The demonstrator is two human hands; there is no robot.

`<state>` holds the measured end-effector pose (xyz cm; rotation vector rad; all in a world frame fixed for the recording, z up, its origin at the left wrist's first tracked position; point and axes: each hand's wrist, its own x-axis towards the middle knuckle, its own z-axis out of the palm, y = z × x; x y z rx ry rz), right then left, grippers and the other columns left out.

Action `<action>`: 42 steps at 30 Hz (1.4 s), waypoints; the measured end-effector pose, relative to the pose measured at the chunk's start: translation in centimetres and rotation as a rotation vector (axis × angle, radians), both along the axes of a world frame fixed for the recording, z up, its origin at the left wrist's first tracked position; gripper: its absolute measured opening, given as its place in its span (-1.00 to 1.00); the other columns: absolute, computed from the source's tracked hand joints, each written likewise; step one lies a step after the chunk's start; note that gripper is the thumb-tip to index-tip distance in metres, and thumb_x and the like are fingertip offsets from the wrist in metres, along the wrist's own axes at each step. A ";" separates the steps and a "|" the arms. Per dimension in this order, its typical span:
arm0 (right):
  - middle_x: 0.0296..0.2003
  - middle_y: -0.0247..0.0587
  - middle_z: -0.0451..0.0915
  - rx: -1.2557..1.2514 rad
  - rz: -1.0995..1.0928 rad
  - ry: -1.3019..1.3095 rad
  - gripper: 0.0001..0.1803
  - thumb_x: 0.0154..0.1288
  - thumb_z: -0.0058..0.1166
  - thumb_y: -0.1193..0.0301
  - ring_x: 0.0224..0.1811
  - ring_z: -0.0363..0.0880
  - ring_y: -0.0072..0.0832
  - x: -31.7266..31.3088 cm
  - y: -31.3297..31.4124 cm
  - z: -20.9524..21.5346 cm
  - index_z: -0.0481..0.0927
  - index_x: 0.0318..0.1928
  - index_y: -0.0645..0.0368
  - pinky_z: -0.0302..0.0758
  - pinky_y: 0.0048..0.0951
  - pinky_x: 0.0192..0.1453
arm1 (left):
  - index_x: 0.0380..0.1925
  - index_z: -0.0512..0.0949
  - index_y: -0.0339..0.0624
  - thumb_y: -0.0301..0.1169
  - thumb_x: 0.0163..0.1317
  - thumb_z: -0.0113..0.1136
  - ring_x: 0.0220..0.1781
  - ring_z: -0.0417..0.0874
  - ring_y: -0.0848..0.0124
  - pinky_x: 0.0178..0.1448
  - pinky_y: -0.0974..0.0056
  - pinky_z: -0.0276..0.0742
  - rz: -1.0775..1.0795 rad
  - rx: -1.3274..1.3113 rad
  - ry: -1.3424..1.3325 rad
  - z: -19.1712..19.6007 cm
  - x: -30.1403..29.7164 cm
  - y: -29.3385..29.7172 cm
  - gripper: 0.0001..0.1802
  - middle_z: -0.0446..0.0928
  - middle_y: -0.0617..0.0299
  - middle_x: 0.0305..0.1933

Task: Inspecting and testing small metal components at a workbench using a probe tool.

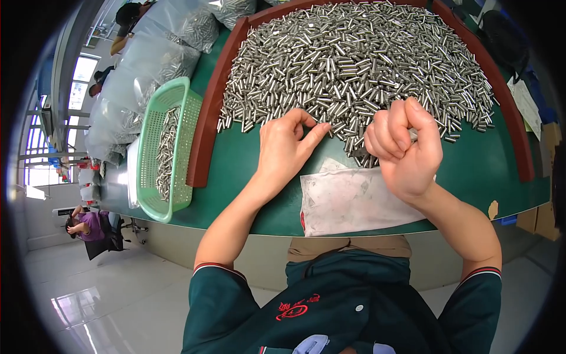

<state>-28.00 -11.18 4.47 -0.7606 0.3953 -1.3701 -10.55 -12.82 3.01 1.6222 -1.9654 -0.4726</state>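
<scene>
A broad heap of short, shiny metal pins (354, 59) covers the far part of the green table (471, 159). At the heap's near edge, my left hand (283, 144) has its index finger curled toward the thumb, touching or nearly touching the pins there. Whatever lies between those fingertips is too small to make out. My right hand (407, 147) is held palm up in a fist above the near right edge of the heap. A glint of metal shows between its fingers and palm, seemingly pins; most of the inside is hidden. Under the right wrist lies a smudged whitish cloth or bag (354, 203).
A dark red raised rim (206, 130) borders the heap. Left of it stands a green perforated basket (150, 147) part-filled with pins. Clear plastic bags of metal parts (159, 59) line the far left. A seated person (91, 227) and others are farther off. Cardboard (545, 218) stands at right.
</scene>
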 end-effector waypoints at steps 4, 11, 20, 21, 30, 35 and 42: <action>-0.85 -0.47 0.02 0.009 0.006 0.025 -0.57 0.29 -0.50 0.27 -0.80 -0.17 -0.67 0.1 0.1 0.0 0.07 -0.75 0.04 -0.10 -0.59 -0.68 | -0.68 0.48 -0.27 -0.31 -0.10 0.23 -0.81 0.29 0.44 -0.65 0.31 0.21 0.011 0.021 -0.044 -0.4 -0.1 -0.3 -0.75 0.28 0.26 -0.86; -0.85 -0.47 0.01 -0.016 -0.006 0.023 -0.58 0.28 -0.51 0.27 -0.79 -0.17 -0.68 -0.2 0.1 0.1 0.07 -0.75 0.04 -0.10 -0.60 -0.68 | -0.63 0.48 -0.28 -0.52 -0.13 0.14 -0.76 0.07 0.66 -0.67 0.48 0.01 -0.244 0.137 0.295 1.2 -0.2 2.0 -0.94 0.05 0.40 -0.84; -0.83 -0.46 0.03 -0.036 0.037 0.032 -0.57 0.27 -0.45 0.28 -0.77 -0.13 -0.67 -1.0 0.7 0.7 0.08 -0.76 0.07 -0.09 -0.60 -0.67 | -0.48 0.55 -0.24 -0.55 -0.21 0.21 -0.72 0.25 0.46 -0.61 0.37 0.16 -0.565 0.109 0.097 0.7 0.2 3.7 -0.82 0.28 0.29 -0.77; -0.84 -0.47 0.02 -0.047 0.065 0.084 -0.57 0.28 -0.50 0.27 -0.78 -0.16 -0.66 -1.1 1.0 0.5 0.08 -0.75 0.04 -0.08 -0.59 -0.66 | -0.48 0.55 -0.24 -0.55 -0.21 0.21 -0.72 0.25 0.46 -0.61 0.37 0.16 -0.568 0.114 0.101 0.8 0.1 3.7 -0.82 0.28 0.29 -0.77; -0.84 -0.45 0.02 0.052 0.071 0.133 -0.55 0.30 -0.49 0.27 -0.78 -0.17 -0.66 -0.4 2.1 -1.1 0.07 -0.76 0.07 -0.11 -0.56 -0.67 | -0.69 0.46 -0.21 -0.52 -0.18 0.22 -0.75 0.31 0.38 -0.66 0.29 0.19 -0.491 0.075 0.045 -0.3 -0.6 4.1 -0.90 0.26 0.27 -0.82; -0.84 -0.44 0.02 0.070 0.101 0.060 -0.54 0.31 -0.50 0.26 -0.79 -0.17 -0.66 -0.3 2.2 -1.2 0.08 -0.76 0.07 -0.10 -0.55 -0.67 | -0.71 0.46 -0.21 -0.53 -0.19 0.22 -0.75 0.31 0.38 -0.67 0.30 0.18 -0.489 0.070 0.051 -0.4 -0.6 4.1 -0.89 0.25 0.28 -0.83; -0.84 -0.44 0.03 0.100 0.115 0.071 -0.53 0.31 -0.51 0.25 -0.80 -0.17 -0.66 -0.1 2.3 -1.3 0.07 -0.77 0.06 -0.10 -0.56 -0.68 | -0.71 0.46 -0.22 -0.53 -0.19 0.22 -0.76 0.32 0.37 -0.67 0.29 0.18 -0.482 0.076 0.063 -0.4 -0.6 4.2 -0.89 0.26 0.26 -0.83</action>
